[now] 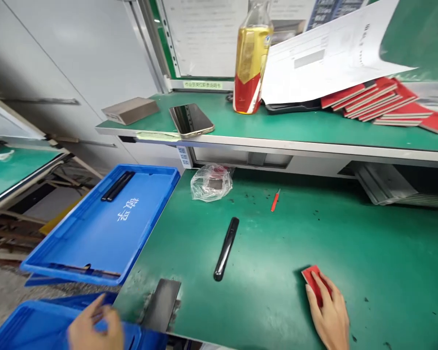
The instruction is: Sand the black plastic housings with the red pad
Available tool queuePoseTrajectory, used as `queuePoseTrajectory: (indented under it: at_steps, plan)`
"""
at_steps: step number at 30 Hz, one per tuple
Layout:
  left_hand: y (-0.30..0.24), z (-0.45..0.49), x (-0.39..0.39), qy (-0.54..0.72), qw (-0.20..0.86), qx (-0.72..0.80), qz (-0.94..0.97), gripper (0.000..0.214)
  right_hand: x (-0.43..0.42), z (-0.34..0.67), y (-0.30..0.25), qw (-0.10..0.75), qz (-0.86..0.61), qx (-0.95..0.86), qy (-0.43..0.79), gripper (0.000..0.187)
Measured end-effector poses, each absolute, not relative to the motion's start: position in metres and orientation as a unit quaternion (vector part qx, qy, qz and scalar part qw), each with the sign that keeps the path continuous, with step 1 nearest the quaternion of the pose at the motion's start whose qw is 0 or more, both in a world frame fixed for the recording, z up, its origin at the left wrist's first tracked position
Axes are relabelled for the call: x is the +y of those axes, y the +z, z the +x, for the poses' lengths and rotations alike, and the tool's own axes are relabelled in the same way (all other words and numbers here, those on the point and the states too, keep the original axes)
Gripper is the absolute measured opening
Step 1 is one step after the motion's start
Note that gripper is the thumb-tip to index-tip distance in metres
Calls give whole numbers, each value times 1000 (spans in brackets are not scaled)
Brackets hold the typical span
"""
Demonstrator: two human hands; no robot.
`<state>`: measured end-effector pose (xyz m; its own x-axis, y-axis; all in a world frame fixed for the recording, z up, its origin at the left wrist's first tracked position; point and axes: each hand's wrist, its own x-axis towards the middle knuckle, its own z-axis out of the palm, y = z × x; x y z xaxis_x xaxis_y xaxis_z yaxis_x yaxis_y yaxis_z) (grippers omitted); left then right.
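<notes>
From the head camera we look down on a green desk (277, 272), and we place everything against it. Our hands are well apart. The right hand (328, 313) rests on the desk's right side, its fingers lying over a small red pad (313, 283) and pressing it to the surface. The left hand (97, 328) hangs beyond the desk's near left corner, its fingers (102, 311) loosely curled above the rim of a blue plastic crate (32, 328), and we cannot tell whether it holds anything. Between the hands, a long black bar (225, 249) lies slantwise on the desk, touching neither. Just left of the desk, a tilted blue plastic tray (102, 228) carries two more black bars (117, 186) and white printed characters. At the desk's far edge lie a crumpled clear plastic bag (210, 182) and, nearer the middle, a small red-handled knife (275, 200). A green shelf (277, 129) runs behind the desk, bearing a brown block (130, 111), a smartphone (191, 120), a bottle of yellow liquid (251, 58), loose papers (332, 56) and a stack of red-edged boards (375, 101).
</notes>
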<state>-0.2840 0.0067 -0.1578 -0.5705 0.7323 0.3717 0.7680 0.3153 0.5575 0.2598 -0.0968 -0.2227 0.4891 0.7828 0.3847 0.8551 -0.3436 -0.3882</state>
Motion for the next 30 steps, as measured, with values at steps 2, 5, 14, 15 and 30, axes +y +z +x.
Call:
queuePoseTrajectory:
  at_steps: [2,5,14,15,30]
  plan:
    - [-143,-217,27,-384,-71,-705,-592,45,-98,260,-223,290,-816,-499,-49,69]
    - [-144,-115,55,-343,-226,-587,-697,42,-99,261,-226,315,-811,-492,-20,67]
    - [-141,-12,91,-369,-424,-600,-570,41,-98,258,-223,400,-803,-442,0,74]
    - [-132,-18,89,-381,-477,-580,-540,37,-98,258,-221,411,-802,-434,10,74]
    - [30,-40,25,-562,-781,-263,77,20,-86,157,-112,663,-583,-272,383,62]
